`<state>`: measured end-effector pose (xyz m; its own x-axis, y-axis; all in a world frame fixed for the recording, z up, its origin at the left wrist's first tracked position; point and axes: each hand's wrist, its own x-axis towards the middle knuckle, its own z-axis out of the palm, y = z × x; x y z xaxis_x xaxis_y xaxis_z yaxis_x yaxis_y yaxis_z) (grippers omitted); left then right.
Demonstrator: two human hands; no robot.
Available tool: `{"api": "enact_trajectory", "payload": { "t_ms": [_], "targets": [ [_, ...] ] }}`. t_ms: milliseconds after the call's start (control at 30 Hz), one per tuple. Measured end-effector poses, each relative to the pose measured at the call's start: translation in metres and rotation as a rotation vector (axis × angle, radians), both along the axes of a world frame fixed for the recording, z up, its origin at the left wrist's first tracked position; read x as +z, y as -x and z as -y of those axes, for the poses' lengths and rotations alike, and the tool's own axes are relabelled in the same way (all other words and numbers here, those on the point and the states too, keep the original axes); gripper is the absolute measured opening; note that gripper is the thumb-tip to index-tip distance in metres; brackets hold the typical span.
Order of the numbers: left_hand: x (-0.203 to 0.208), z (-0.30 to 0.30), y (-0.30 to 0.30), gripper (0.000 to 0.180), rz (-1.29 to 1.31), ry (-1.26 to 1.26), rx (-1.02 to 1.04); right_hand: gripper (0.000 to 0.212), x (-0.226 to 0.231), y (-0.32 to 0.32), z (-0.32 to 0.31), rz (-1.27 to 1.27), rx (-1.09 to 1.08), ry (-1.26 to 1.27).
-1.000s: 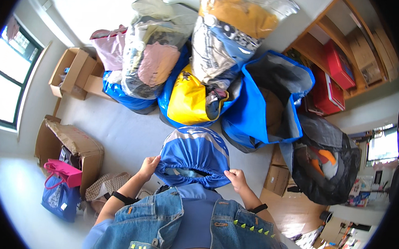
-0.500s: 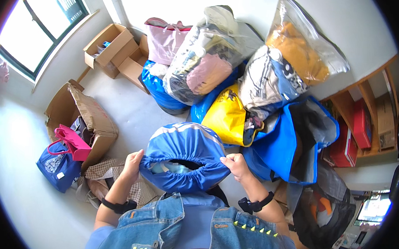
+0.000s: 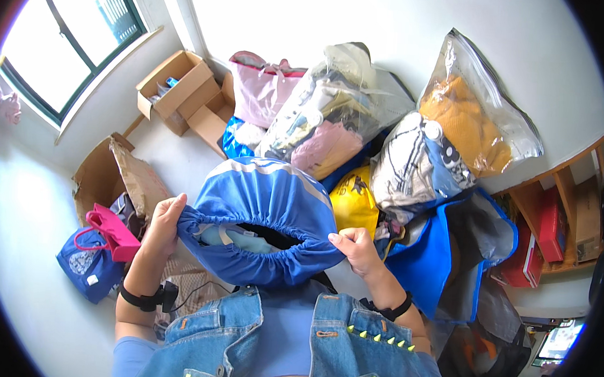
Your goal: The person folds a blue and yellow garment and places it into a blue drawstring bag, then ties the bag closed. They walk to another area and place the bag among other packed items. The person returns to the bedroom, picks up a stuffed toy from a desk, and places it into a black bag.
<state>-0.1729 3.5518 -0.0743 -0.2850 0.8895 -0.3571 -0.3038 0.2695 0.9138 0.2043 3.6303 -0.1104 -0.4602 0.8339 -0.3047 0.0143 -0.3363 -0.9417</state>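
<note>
A blue elasticated cloth cover (image 3: 268, 190) with pale printing is stretched between my hands in front of my chest. On its left edge the gathered rim is pinched in my left hand (image 3: 165, 224). The rim's opposite side is gripped between thumb and fingers of my right hand (image 3: 357, 250). Through its oval opening, something light blue with a pale strap (image 3: 244, 240) shows beside a dark area. What these inner things are I cannot make out. The cover's underside is hidden from view.
Beyond the cover lie clear bags of clothes (image 3: 328, 139), a yellow bag (image 3: 354, 203) and a large blue bag (image 3: 421, 263). Cardboard boxes (image 3: 177, 90) stand near the window. A pink handbag (image 3: 116, 235) rests by a blue bag (image 3: 89, 266) on the left. Wooden shelves (image 3: 560, 209) are at the right.
Both hands still hold the cover's rim. My left hand has moved left, pulling the opening wider, and the cover has shifted left. The surroundings sit lower and slightly right in the picture.
</note>
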Motion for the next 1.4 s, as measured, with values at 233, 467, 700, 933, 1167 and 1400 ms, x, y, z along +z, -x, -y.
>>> {"api": "enact_trajectory", "payload": {
  "t_ms": [233, 467, 700, 933, 1167, 1400],
  "targets": [
    [-0.009, -0.119, 0.011, 0.034, -0.103, 0.081, -0.064, 0.046, -0.035, 0.017, -0.068, -0.069, -0.159, 0.033],
    [-0.016, -0.2, 0.041, 0.035, -0.162, 0.091, -0.236, 0.045, -0.043, 0.035, -0.125, -0.078, -0.218, 0.052],
    [-0.044, -0.274, 0.069, 0.034, -0.262, 0.098, -0.334, 0.047, -0.064, 0.049, -0.163, 0.094, -0.155, -0.054],
    [-0.056, -0.338, 0.08, 0.032, -0.161, 0.112, -0.492, 0.03, -0.091, 0.038, -0.187, 0.124, -0.287, -0.089],
    [-0.079, -0.384, 0.084, 0.028, -0.545, 0.124, -0.782, 0.043, -0.035, -0.099, -0.248, 0.321, -0.988, -0.502],
    [-0.075, -0.407, 0.056, 0.018, -0.811, -0.085, -0.896, 0.083, 0.152, -0.208, -0.338, 1.5, -1.063, -1.231]
  ]
}}
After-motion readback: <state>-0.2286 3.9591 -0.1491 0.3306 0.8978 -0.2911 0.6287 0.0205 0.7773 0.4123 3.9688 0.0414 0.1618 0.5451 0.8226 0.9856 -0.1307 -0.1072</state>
